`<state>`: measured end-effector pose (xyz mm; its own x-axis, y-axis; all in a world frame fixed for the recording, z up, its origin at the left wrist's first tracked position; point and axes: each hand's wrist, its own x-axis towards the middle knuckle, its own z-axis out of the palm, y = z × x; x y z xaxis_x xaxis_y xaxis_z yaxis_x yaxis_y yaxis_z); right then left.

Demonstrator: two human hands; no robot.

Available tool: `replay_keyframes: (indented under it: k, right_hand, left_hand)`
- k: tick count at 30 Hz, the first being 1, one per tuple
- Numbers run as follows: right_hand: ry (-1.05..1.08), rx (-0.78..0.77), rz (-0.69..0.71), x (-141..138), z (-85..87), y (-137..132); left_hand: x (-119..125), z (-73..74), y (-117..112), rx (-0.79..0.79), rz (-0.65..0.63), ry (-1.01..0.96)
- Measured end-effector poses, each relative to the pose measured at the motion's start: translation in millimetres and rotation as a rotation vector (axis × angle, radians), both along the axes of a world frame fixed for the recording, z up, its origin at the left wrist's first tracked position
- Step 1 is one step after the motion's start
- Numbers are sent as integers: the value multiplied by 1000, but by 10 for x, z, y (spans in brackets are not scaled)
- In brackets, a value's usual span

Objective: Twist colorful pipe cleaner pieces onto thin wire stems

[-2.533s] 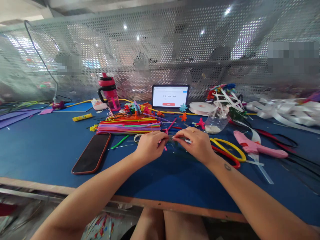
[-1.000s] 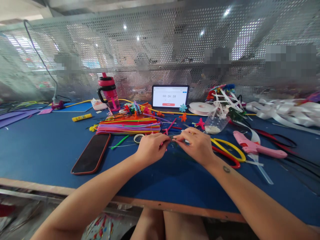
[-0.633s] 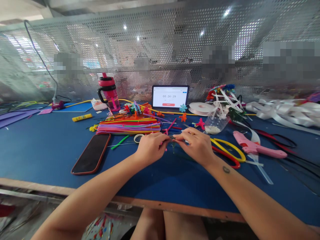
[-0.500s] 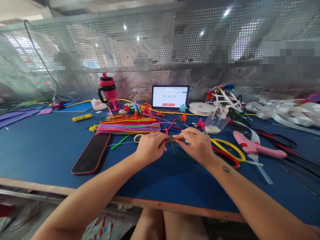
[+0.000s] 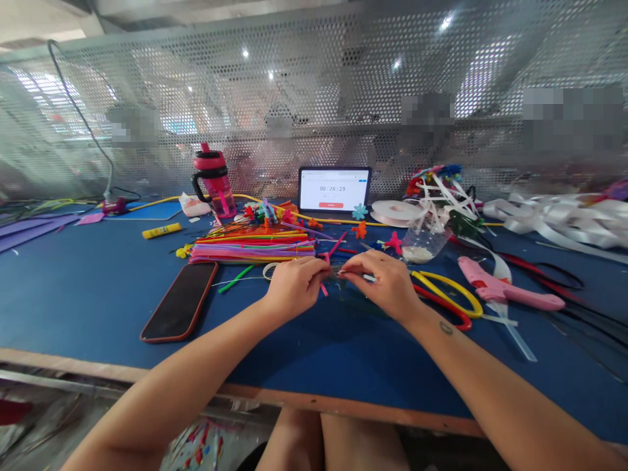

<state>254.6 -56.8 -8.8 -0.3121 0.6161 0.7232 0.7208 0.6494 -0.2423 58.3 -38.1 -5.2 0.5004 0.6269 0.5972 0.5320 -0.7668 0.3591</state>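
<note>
1. Live on my head feed: the left hand pinches a thin strand between thumb and forefinger, a greyish sliver too fine for me to make out further.
2. Opposite, the right hand pinches it too, thumb against forefinger, and I see the two sets of fingertips just apart.
3. That puts the strand over the middle of the bench, between its front edge and the tablet near the back edge, showing 00:26:29.
4. A pink stem peeks out by the left fingertips; beyond that hand, toward the back edge, I have a bundle of coloured stems.
5. Out toward the front-left corner lies a phone, a green stem near it.
6. Just beside the right hand, red-and-yellow handles; then, nearer the right edge, a pink glue gun.
7. Along the back edge I pick up a pink bottle, a white spool and, by the back-right corner, tangled white ribbon.
</note>
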Motion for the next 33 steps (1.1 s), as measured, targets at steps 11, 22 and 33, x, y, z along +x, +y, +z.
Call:
replay_keyframes:
  k: [11,22,33]
  right_hand:
    - [4,-13,-29,11,12,-22]
    - [36,-40,-65,-7,-8,0]
    - [-349,201,-235,-45,33,-79]
  left_hand:
    - [5,20,-34,-1,-7,10]
    - [8,12,-31,14,-24,25]
    - [21,-17,-28,111,81,165]
